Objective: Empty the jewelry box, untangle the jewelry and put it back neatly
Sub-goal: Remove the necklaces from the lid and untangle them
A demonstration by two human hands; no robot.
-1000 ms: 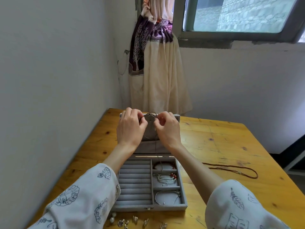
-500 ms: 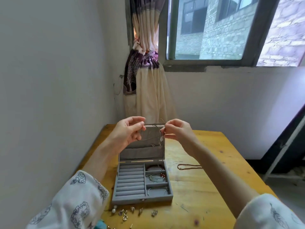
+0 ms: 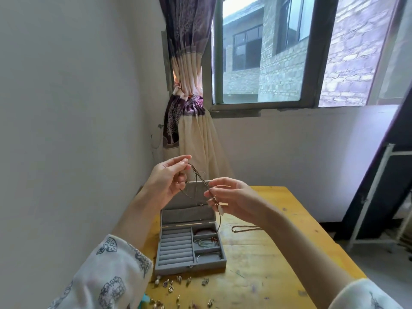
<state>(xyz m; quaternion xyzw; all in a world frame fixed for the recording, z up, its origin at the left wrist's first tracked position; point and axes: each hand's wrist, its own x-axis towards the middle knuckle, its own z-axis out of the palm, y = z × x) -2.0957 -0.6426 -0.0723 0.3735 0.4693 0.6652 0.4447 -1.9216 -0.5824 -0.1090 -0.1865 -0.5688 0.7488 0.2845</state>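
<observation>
— White walls meet at a corner in the upper left of the frame, with a tied purple and cream curtain (image 3: 189, 121) beside a grey-framed window (image 3: 265, 103). What sits below?

— In the head view, a yellow wooden table (image 3: 278, 259) fills the lower centre. On it stands a grey jewelry box (image 3: 189, 248) with its lid tilted up and back toward the wall. Ring rolls fill its left half; three compartments on the right hold a reddish bracelet, a pale tangle with red beads, and a thin bangle.

— And the hands?

— Both are raised above the box lid, at mid-frame. The left hand (image 3: 167, 181) pinches one end of a dark cord necklace (image 3: 200, 177) between thumb and forefinger, its other fingers loosely curled. The right hand (image 3: 234, 197) pinches the cord lower down, fingers together on it.

— Which way does the cord run?

— Its taut stretch slants from upper left down to lower right between the two hands, with a small knot of loose loops near the left hand. Below the right hand it hangs straight down, carrying a pale pendant, toward the box's right edge.

— Anything else on the table?

— A brown chain (image 3: 245, 229) lies right of the box, partly hidden by the right forearm. Small earrings (image 3: 178, 283) are scattered along the table's near edge, in front of the box.
</observation>
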